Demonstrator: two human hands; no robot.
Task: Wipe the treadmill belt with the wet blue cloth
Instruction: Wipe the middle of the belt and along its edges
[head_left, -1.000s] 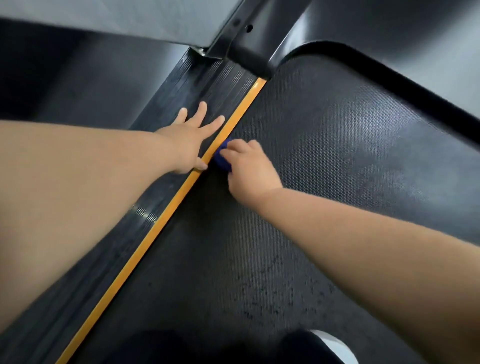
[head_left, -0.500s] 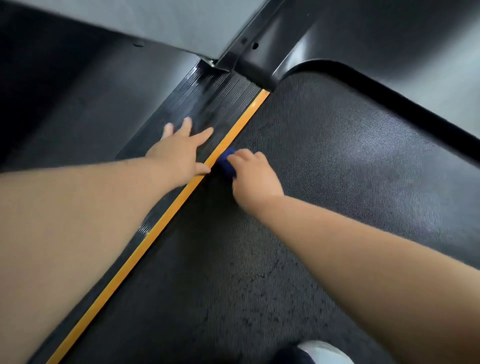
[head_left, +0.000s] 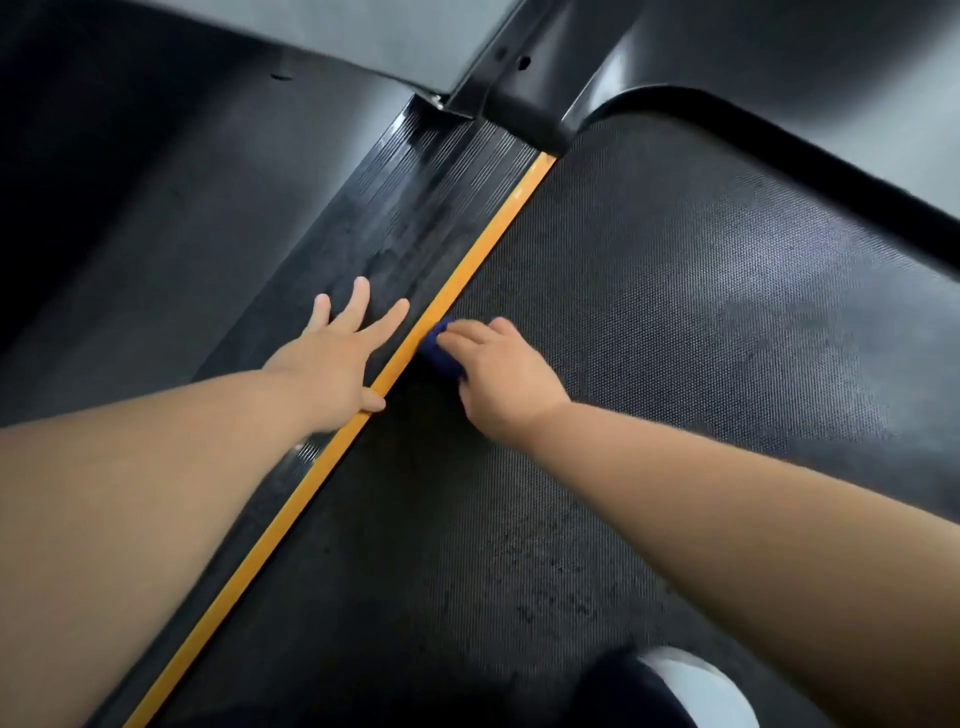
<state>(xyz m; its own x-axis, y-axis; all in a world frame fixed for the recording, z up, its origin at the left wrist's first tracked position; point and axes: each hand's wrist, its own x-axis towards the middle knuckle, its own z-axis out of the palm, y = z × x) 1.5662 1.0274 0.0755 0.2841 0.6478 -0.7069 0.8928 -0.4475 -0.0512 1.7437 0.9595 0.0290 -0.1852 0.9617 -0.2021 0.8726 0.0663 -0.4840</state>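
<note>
A white rounded shoe toe (head_left: 696, 691) was seen at the bottom edge, on the black textured treadmill belt (head_left: 649, 312). Dark specks were noted on the belt's near part. Two bare forearms were stretched forward from the lower corners. A narrow orange plastic strip (head_left: 291, 525) was run diagonally along the belt's left edge, bottom left up to the far end.

The left hand (head_left: 337, 358) was laid flat on the black ribbed side rail (head_left: 431, 208) just left of the strip, fingers straight and spread, nothing held, thumb rested on the strip. The right hand (head_left: 498, 374) was placed on the belt just right of the strip, fingers curled over a small blue cloth (head_left: 439, 348). The cloth was pressed onto the belt right beside the strip; most of it was hidden under the fingers. The hands were seen near each other, not touching, with the strip between them.

Further off, a black angled upright post (head_left: 498, 67) was joined at the rail's end, and a glossy black curved cover (head_left: 779, 145) was wrapped round the belt's far end.
</note>
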